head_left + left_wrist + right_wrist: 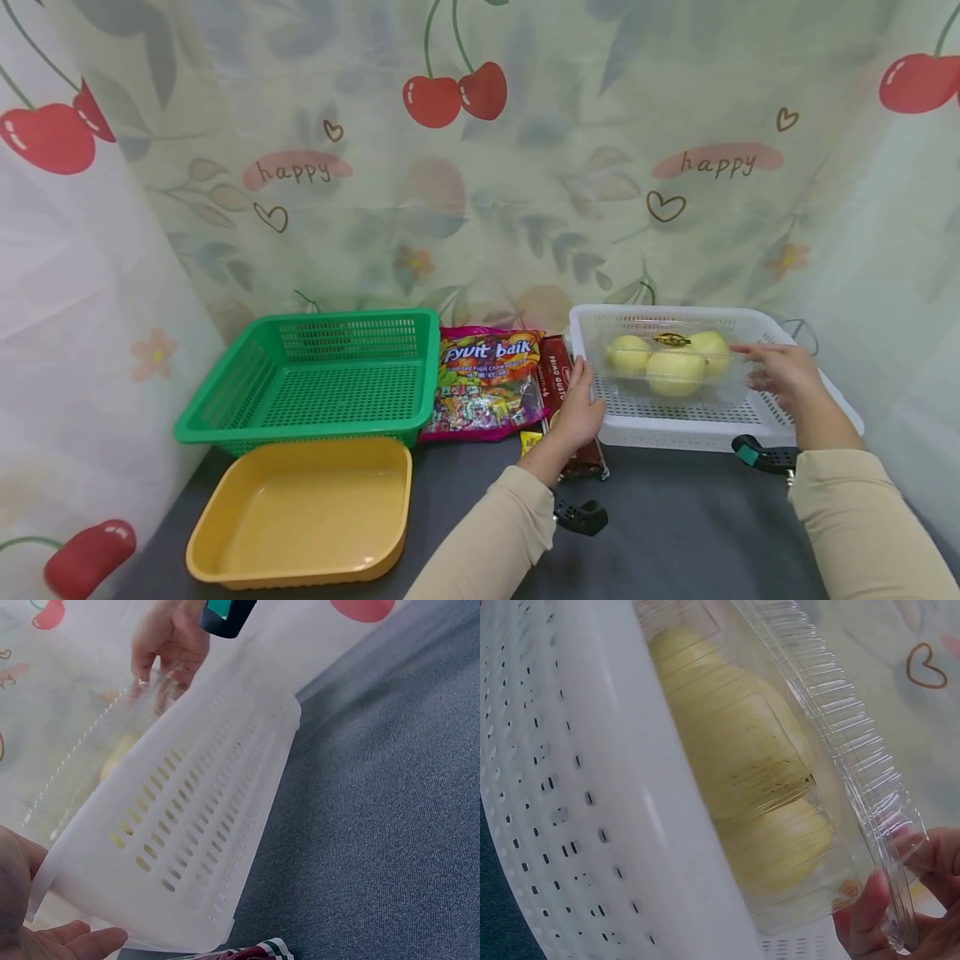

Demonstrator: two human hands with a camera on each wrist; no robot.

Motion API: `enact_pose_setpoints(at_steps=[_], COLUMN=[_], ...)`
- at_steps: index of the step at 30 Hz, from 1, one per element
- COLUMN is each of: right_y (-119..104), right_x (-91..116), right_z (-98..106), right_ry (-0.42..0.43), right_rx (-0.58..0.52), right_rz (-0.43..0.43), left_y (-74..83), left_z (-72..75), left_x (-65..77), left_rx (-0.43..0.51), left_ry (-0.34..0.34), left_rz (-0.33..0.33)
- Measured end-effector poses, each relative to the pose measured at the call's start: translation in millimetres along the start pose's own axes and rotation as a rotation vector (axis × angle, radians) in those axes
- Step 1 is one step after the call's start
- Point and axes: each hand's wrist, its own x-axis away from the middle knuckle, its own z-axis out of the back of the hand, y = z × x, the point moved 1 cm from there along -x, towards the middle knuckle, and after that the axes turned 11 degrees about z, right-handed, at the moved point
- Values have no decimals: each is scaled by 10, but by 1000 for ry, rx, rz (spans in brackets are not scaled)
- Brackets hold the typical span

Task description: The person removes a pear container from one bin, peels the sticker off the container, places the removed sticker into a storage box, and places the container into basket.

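Toward the right of the head view stands a white perforated plastic basket [675, 435]. A clear plastic box [855, 750] with a ribbed rim is in its opening, tilted in the wrist views. Through its lid show several round, pale yellow-green fruits [677, 372] and a dark and gold label [672, 340]. My right hand [787, 375] pinches the box's right edge between thumb and fingers, as the right wrist view shows. At the basket's left end my left hand [576, 417] grips the rim, which hides part of its fingers in the left wrist view.
Left of the basket lie a red-brown packet [557, 375], a pink bag of fruit chews [487, 383] and a small yellow packet [530, 440]. A green basket [300, 433] stands farther left, with a yellow tray [300, 517] before it. A printed curtain [525, 208] hangs behind.
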Motion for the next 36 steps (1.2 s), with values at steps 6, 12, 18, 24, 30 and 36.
enact_pose_setpoints(at_steps=[6, 12, 18, 24, 30, 36], right_y=[-10, -78, -127, -174, -248, -318], right_x=[16, 85, 145, 216, 278, 329], right_z=[71, 105, 127, 156, 144, 84], right_ry=[32, 59, 64, 45, 45, 41], right_rx=[-142, -190, -245, -359, -393, -363], right_rz=[59, 38, 58, 97, 116, 141], left_y=[-10, 1, 44, 104, 259, 393], left_z=[11, 49, 196, 403, 516, 499], left_x=[1, 1, -9, -21, 2, 67], left_rx=[12, 78, 91, 179, 294, 445], left_ry=[-12, -19, 38, 72, 52, -53], left_rz=[-8, -31, -55, -63, -98, -56])
